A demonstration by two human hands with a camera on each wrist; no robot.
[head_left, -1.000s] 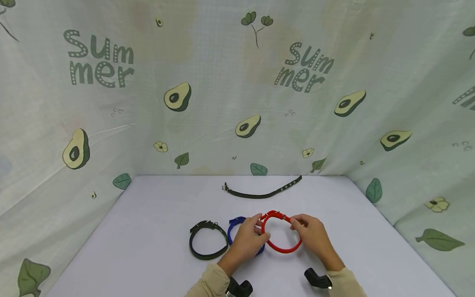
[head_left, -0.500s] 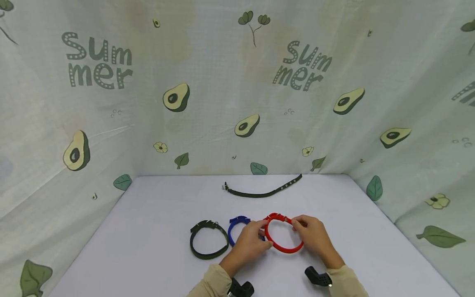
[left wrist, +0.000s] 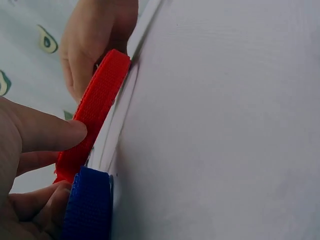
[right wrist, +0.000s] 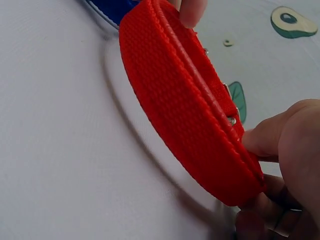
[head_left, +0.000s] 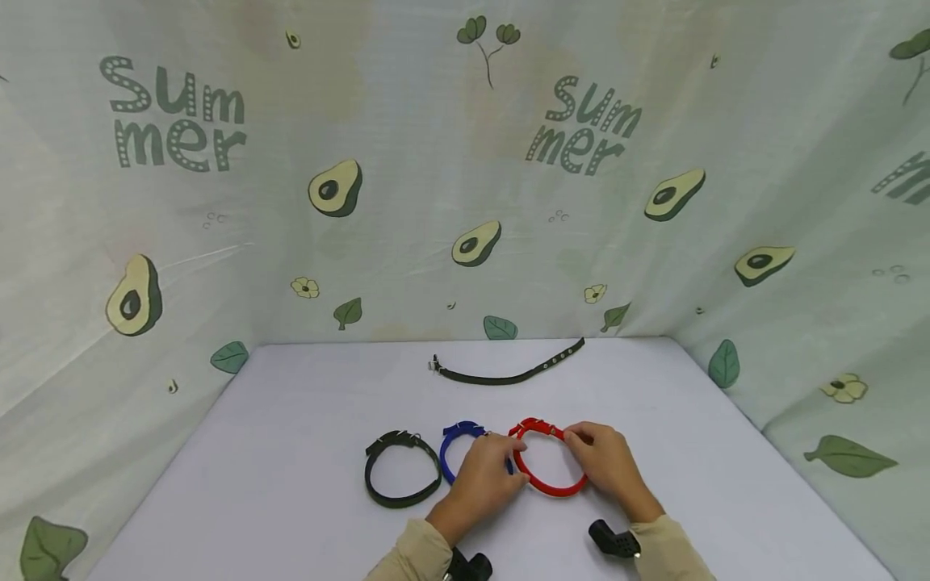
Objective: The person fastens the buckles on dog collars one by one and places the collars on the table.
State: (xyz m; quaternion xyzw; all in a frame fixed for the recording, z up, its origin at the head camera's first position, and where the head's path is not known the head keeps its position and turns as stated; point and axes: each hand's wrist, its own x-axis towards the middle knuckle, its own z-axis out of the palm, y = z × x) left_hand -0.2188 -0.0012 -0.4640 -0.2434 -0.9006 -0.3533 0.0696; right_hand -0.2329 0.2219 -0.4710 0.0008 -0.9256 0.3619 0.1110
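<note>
A buckled red collar (head_left: 556,491) is held between both hands, raised above the white table with its shadow below in the right wrist view. My left hand (head_left: 485,476) pinches its left side; the thumb (left wrist: 67,135) lies along the red webbing in the left wrist view. On the other side, my right hand (head_left: 610,461) grips the collar near its metal fittings (right wrist: 231,120). A buckled blue collar (head_left: 461,428) sits just left of the red one, partly covered by my left hand.
Left of the blue collar lies a buckled dark green collar (head_left: 395,502). Farther back, an unfastened dark collar (head_left: 487,380) stretches out with its buckle to the left. A printed cloth (head_left: 407,266) hangs behind the white table (head_left: 291,452).
The left hand has shifted slightly right and nearer along the red collar. The red collar has moved a little right. The head view has turned slightly; the other collars stay put.
</note>
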